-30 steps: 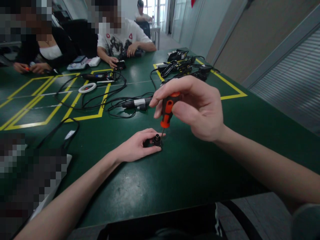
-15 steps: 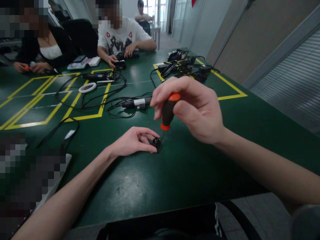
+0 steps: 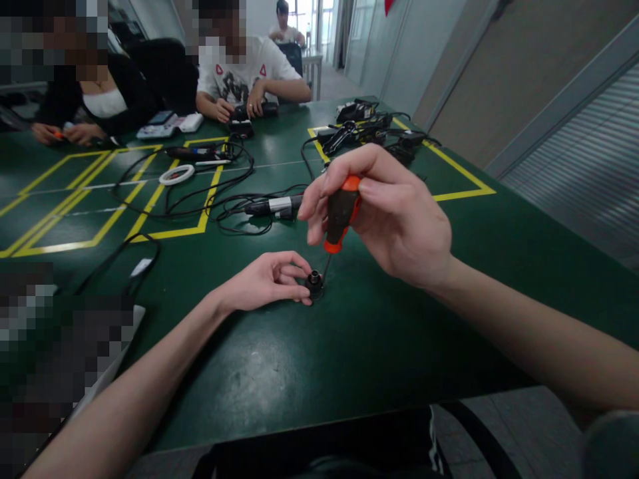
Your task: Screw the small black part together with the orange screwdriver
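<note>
My right hand [image 3: 394, 213] grips an orange and dark screwdriver [image 3: 341, 213] by its handle, shaft pointing down. The screwdriver's tip meets the right edge of a small round black part [image 3: 314, 286] that stands on the green table [image 3: 399, 339]; the exact contact is too small to make out. A metallic collar rises from the middle of this part. From the left, my left hand [image 3: 269, 283] holds the part between thumb and fingers.
Beyond my hands lies a black and silver device [image 3: 274, 206] with coiled cables. A white ring [image 3: 176, 175] rests inside yellow tape lines. More black tools and cables [image 3: 359, 133] are heaped at the back right. Two people [image 3: 249, 73] sit across the table, handling things.
The screwdriver's handle has tilted and turned in my right hand, whose fingers have shifted around it. My left hand still holds the black part in about the same place.
</note>
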Motion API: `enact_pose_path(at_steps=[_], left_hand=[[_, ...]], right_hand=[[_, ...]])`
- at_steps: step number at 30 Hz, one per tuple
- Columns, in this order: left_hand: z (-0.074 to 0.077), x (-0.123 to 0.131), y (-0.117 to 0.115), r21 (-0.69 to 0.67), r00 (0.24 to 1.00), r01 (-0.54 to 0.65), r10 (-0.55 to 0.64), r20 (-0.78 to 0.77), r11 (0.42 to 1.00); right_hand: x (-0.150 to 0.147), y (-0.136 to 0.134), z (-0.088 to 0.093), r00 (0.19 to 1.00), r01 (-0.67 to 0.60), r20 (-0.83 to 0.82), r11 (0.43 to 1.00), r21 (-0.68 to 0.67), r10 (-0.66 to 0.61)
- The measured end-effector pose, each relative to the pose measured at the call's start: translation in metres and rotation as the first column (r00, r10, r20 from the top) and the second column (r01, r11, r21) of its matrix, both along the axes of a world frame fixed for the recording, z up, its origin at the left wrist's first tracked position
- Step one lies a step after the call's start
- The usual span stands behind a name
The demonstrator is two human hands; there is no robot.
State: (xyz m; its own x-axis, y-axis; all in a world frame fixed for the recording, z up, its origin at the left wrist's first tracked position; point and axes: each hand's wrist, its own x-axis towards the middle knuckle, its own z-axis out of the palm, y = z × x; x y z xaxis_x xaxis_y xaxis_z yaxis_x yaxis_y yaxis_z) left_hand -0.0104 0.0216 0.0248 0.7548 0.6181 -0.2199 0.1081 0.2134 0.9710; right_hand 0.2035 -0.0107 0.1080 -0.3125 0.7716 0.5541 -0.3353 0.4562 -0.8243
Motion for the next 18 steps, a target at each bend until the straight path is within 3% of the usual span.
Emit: enact_pose_path(at_steps=[5, 10, 14, 18], left_hand=[[0.001, 0.000, 0.001, 0.032, 1.000, -0.011, 0.012, -0.011, 0.999], [0.000, 0.003, -0.003, 0.122, 0.988, -0.028, 0.046, -0.149, 0.992], [-0.003, 0.009, -0.007, 0.225, 0.974, -0.073, 0.118, -0.194, 0.972], [-0.002, 0.013, -0.009, 0.290, 0.975, -0.042, 0.103, -0.196, 0.956]], right_hand=[[-0.001, 0.002, 0.000, 0.995, -0.084, -0.046, 0.996, -0.027, 0.083], [-0.007, 0.002, -0.003, 0.988, -0.123, -0.105, 0.991, -0.055, 0.116], [-0.008, 0.000, -0.004, 0.993, -0.104, -0.063, 0.992, -0.070, 0.099], [-0.007, -0.004, -0.001, 0.988, -0.153, -0.035, 0.987, -0.057, 0.151]])
